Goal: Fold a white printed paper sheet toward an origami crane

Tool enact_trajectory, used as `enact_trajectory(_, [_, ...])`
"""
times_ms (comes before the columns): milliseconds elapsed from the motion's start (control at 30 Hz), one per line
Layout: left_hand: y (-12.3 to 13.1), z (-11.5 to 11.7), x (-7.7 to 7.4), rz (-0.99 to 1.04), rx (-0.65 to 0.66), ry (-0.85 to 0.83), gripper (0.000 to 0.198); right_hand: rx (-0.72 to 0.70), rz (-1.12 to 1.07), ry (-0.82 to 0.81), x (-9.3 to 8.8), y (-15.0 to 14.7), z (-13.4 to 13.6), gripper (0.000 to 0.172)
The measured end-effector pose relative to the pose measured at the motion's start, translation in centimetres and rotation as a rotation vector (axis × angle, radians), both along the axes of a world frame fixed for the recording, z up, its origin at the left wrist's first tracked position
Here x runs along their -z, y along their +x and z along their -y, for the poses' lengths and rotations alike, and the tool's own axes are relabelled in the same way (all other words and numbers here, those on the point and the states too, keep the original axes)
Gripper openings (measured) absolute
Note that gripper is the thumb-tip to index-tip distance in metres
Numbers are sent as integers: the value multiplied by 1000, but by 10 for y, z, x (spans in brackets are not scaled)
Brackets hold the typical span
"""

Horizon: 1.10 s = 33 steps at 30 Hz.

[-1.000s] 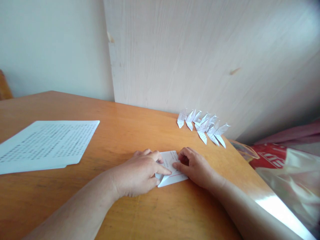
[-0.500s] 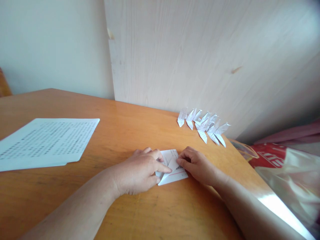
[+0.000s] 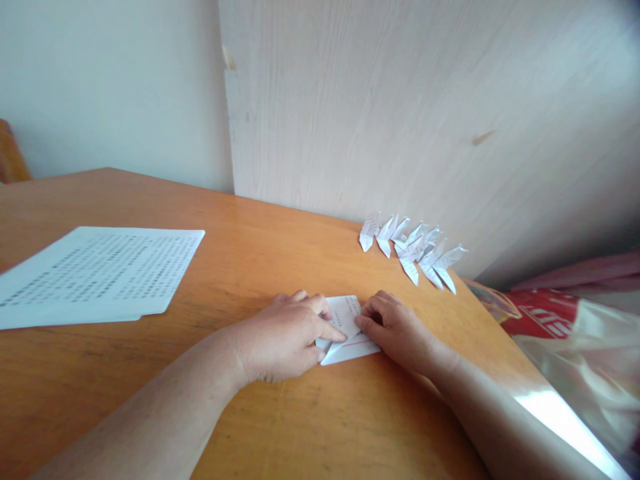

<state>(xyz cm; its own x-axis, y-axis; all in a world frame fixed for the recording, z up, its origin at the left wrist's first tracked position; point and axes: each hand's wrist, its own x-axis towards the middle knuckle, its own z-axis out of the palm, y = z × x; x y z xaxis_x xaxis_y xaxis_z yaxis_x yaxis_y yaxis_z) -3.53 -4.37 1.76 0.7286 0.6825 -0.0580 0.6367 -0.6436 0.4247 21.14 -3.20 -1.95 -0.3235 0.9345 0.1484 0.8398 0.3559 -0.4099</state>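
Sheets of printed paper (image 3: 110, 273) lie stacked on the wooden table (image 3: 275, 260), well off to the left. Now the left hand (image 3: 293, 333), fingers spread and forefinger pointing across, presses on the small folded paper (image 3: 353, 352), down on the table between the 2 hands. The right hand (image 3: 397, 330) is in close: thumb and curled fingers pinch the paper's flap. Beyond it, folded-paper figures (image 3: 413, 250) cluster by the pale panel (image 3: 400, 120), and a red-and-white bag (image 3: 545, 313) sits far right, past the table edge.

L hand (image 3: 295, 335) palm-down & part-splayed, R hand (image 3: 397, 331) in pinch
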Motion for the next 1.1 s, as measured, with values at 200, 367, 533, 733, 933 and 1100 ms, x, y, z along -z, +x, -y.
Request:
enact_trajectory(200, [-1, -1, 2, 16, 12, 15, 42, 4, 7, 14, 3, 1, -1, 16])
enact_trajectory(367, [-1, -1, 2, 11, 12, 11, 44, 14, 16, 10, 3, 1, -1, 16])
enact_trajectory(533, [-1, -1, 1, 5, 4, 0, 45, 19, 30, 4, 2, 1, -1, 16])
enact_trajectory(733, [0, -1, 2, -4, 7, 8, 43, 43, 31, -5, 1, -1, -2, 15])
enact_trajectory(933, [0, -3, 5, -5, 7, 19, 43, 41, 9, 44, 2, -1, 2, 14])
enact_trajectory(1100, [0, -3, 5, -4, 12, 15, 44, -23, 119, 151, -6, -9, 14, 4])
